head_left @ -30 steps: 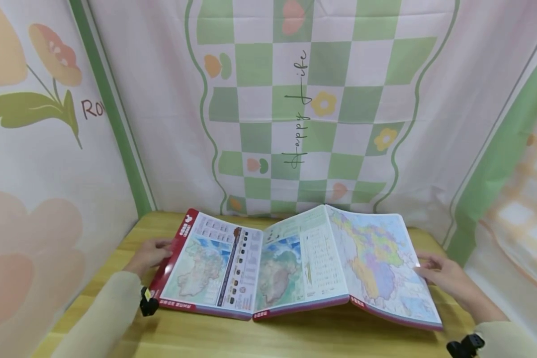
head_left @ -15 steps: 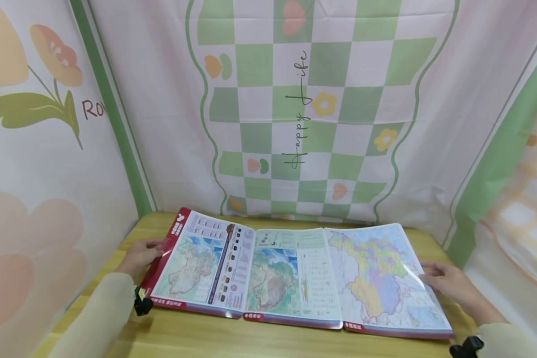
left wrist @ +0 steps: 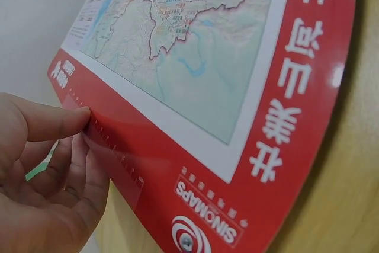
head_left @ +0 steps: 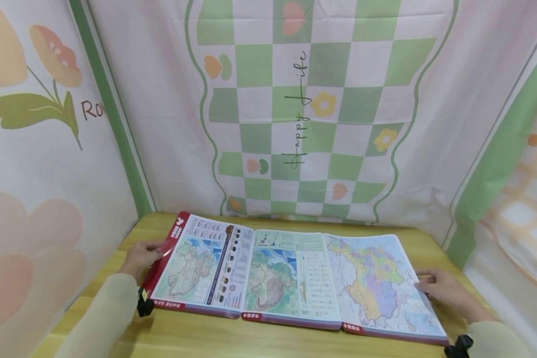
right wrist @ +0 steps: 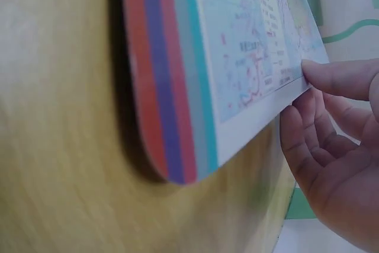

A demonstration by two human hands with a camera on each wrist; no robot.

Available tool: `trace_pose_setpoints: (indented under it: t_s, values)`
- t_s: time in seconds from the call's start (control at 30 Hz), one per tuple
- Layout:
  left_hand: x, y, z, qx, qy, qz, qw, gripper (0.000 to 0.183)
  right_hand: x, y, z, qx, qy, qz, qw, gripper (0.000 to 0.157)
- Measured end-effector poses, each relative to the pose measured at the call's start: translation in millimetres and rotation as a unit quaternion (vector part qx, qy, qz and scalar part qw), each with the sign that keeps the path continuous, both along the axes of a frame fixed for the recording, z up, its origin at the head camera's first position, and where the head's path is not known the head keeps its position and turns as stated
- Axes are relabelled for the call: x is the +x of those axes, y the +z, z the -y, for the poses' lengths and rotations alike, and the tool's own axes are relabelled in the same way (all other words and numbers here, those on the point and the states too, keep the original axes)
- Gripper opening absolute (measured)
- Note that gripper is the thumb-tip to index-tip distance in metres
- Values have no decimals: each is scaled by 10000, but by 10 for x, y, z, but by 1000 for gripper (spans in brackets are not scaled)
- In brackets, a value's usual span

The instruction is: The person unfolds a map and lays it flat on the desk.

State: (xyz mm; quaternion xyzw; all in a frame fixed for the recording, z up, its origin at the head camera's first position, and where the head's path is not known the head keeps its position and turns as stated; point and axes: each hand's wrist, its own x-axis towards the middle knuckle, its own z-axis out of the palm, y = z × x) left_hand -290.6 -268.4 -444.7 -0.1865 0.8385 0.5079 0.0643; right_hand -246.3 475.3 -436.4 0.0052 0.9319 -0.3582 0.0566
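A glossy folding map (head_left: 291,278) with three panels lies unfolded across the wooden table, printed with coloured maps and red tabs along its near edge. My left hand (head_left: 140,257) pinches the red left border of it; in the left wrist view the thumb lies on top of the red margin (left wrist: 160,164) and the fingers are beneath. At the far right edge my right hand (head_left: 443,291) pinches the panel with the pastel map (head_left: 376,278). The right wrist view shows that thumb on the white margin, fingers curled under, and striped layered edges (right wrist: 172,87) at the corner, slightly raised over the wood.
The wooden table (head_left: 197,338) shows in front of the map and at both sides. A checked green and white curtain (head_left: 295,124) hangs right behind the table, with a flowered cloth (head_left: 40,174) on the left and another printed cloth (head_left: 519,223) on the right.
The raised fold between the middle and right panels has flattened out. The left hand has shifted slightly left with its edge; the right hand has come down with the right panel.
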Motion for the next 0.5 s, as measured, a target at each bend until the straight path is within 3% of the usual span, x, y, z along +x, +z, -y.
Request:
trace_pose_setpoints:
  t_s: [0.23, 0.5]
  values:
    - [23, -71, 6, -248, -112, -156, 9995, 41, -9, -25, 26, 362, 11, 170, 9992, 51]
    - [41, -145, 2, -546, -149, -340, 9978, 34, -29, -44, 1, 608, -33, 51, 9981, 48]
